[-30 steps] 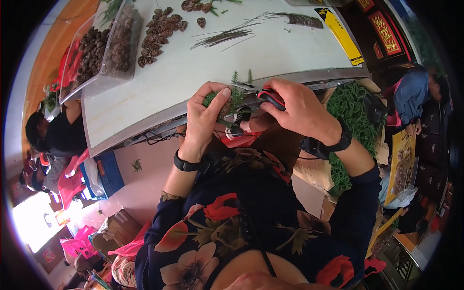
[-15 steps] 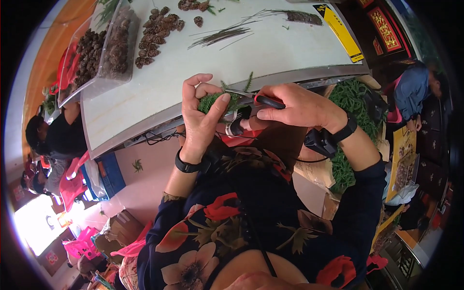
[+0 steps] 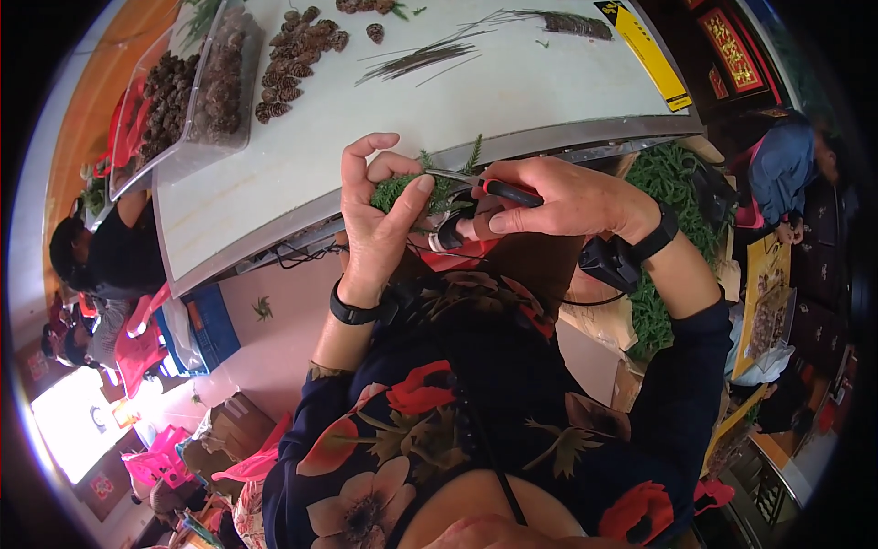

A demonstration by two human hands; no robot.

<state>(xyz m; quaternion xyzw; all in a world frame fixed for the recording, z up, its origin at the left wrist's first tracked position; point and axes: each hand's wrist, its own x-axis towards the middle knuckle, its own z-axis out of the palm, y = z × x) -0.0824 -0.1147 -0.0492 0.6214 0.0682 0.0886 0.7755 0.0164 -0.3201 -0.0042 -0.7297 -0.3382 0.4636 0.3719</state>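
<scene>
My left hand [image 3: 377, 206] pinches a bunch of green sprigs [image 3: 391, 192] between thumb and curled fingers, the index finger raised. A few longer sprig tips poke out to the right, above the table's near edge. My right hand [image 3: 576, 197] is wrapped round pliers [image 3: 512, 192] with black-and-red handles. Their slim silver jaws point left and meet the sprigs beside my left thumb; whether they grip a stem is too small to tell. Both hands are held up in front of the white table [image 3: 366, 119].
On the table lie pine cones [image 3: 302, 50], thin dark wires [image 3: 425, 62] and a yellow-and-black packet [image 3: 645, 55]. A clear bin of pine cones [image 3: 219, 91] stands at the left. Green foliage [image 3: 672, 201] fills a box on my right. Other people [image 3: 782, 169] sit at both sides.
The view has shifted very slightly. My hands, the sprigs and the pliers keep nearly the same place; the pliers' jaws seem a little more spread.
</scene>
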